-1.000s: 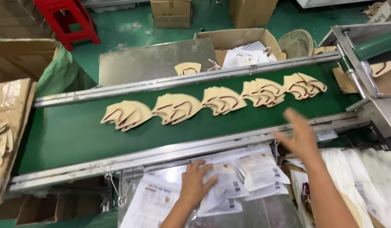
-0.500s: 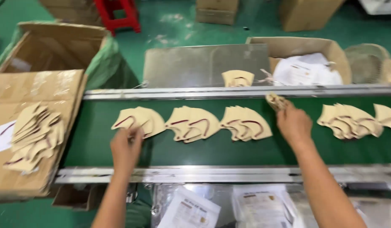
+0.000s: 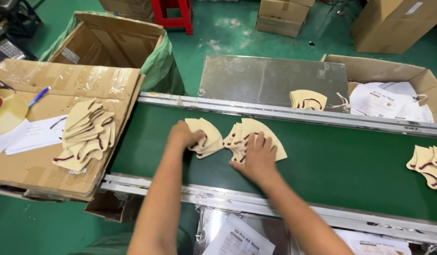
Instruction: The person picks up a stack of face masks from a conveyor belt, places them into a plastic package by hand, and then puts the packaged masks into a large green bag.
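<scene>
Here the left hand (image 3: pixel 181 135) grips one mask stack (image 3: pixel 206 137), while the right hand's (image 3: pixel 258 158) spread fingers (image 3: pixel 261 141) press another stack (image 3: pixel 256 134).

Left hand (image 3: pixel 182 135) curled, right hand (image 3: pixel 257 158) flat.

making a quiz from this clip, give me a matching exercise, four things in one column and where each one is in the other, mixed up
Things:
1. left hand
2. right hand
3. blue pen
4. red stool

Places:
A. on the green floor beyond the belt
B. on the flattened cardboard box at the left
C. gripping the left fan of beige masks on the green belt
D. pressed flat on the right fan of beige masks

Pairs: 1-C, 2-D, 3-B, 4-A
</scene>
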